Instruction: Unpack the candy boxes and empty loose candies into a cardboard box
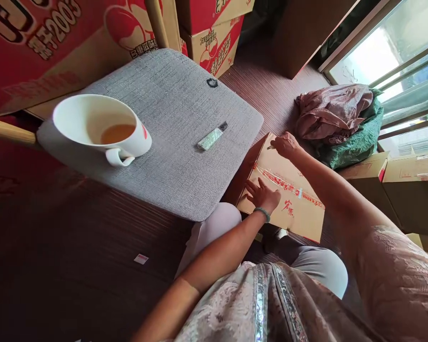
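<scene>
A sealed cardboard carton (306, 218) sits in front of my knees, with red-printed tape (285, 183) along its top and a pale strap lying over the tape. My left hand (263, 194), with a green bangle (263, 213) at the wrist, rests on the near left part of the lid, fingers spread. At the carton's far corner, my right hand (287, 144) is closed; a small thin light tip pokes out from its fingers, too small to name.
To the left stands a grey fabric chair (174, 175) bearing a white mug (92, 116) of brown liquid, a pale green packet (212, 137) and a black ring (212, 82). Sacks (338, 114) and more cartons (413, 185) stand right; red cartons (214, 45) are stacked behind.
</scene>
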The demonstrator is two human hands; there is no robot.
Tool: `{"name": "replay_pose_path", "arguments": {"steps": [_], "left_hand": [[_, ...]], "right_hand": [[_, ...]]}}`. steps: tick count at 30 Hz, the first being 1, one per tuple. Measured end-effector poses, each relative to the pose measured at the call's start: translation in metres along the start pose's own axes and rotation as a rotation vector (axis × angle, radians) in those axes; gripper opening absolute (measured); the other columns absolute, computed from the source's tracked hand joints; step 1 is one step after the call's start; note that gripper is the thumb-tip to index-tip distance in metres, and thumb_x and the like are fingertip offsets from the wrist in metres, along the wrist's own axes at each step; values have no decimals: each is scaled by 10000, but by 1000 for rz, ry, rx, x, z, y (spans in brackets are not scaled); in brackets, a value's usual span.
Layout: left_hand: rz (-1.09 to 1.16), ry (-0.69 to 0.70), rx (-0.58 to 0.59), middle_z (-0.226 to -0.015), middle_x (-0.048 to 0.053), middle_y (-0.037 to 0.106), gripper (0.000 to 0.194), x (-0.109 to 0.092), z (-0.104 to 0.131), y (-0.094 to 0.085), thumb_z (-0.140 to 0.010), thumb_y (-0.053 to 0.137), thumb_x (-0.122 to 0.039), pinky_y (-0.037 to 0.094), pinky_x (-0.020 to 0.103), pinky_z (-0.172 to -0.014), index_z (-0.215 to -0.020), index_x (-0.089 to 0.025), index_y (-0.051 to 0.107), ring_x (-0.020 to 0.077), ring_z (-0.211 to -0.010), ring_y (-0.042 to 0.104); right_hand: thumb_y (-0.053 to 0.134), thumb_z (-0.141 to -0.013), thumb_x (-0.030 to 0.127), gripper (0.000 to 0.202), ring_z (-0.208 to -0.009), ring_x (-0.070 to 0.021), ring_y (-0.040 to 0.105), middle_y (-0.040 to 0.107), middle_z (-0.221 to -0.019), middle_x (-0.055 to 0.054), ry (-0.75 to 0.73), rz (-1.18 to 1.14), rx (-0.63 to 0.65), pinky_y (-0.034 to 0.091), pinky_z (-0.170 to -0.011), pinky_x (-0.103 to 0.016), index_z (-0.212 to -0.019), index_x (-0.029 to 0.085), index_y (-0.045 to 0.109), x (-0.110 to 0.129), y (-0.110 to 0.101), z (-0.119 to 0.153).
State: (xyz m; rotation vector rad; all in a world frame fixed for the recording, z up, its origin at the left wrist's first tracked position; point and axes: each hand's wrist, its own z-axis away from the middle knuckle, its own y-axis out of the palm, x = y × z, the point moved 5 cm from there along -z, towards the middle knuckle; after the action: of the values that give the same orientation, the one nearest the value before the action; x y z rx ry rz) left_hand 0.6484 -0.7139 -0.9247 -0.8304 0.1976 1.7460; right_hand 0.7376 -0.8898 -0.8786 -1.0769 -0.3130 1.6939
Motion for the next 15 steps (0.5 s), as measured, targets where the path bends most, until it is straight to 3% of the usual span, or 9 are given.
{"name": "replay_pose_path", "arguments": {"steps": [3, 8, 12, 15], "left_hand": [[7, -2, 4, -1771, 236, 15, 935, 0, -2, 4, -820, 668, -469, 220, 546, -1296, -1624, -133, 330, 345, -1653, -42], [13, 3, -73, -1778, 206, 52, 820, 5, -7, 8, -789, 717, -459, 244, 602, -1274, -1516, -182, 456, 398, -1647, -4], [17, 16, -112, -1780, 168, 110, 788, 8, -10, 10, -785, 733, -455, 261, 584, -1272, -1494, -228, 474, 386, -1645, 70], [-12, 13, -131, -1776, 154, 141, 802, 9, -9, 10, -782, 732, -436, 235, 560, -1289, -1513, -234, 471, 371, -1649, 45]], "right_hand": [[353, -1098, 265, 375, -915, -246, 667, 753, -1050, -134, 123, -146, 118, 340, -724, -321, -1335, 189, 633, 23, 12, 26], [371, -1081, 259, 371, -963, -287, 712, 759, -1071, -188, 127, -249, 195, 349, -683, -327, -1372, 132, 563, 70, 27, 51], [373, -1069, 243, 373, -1001, -306, 715, 755, -1083, -206, 115, -268, 203, 384, -708, -333, -1355, 128, 583, 69, 35, 57], [372, -1049, 190, 374, -1002, -310, 712, 747, -1088, -223, 124, -280, 207, 405, -735, -343, -1336, 114, 601, 65, 44, 59]]}}
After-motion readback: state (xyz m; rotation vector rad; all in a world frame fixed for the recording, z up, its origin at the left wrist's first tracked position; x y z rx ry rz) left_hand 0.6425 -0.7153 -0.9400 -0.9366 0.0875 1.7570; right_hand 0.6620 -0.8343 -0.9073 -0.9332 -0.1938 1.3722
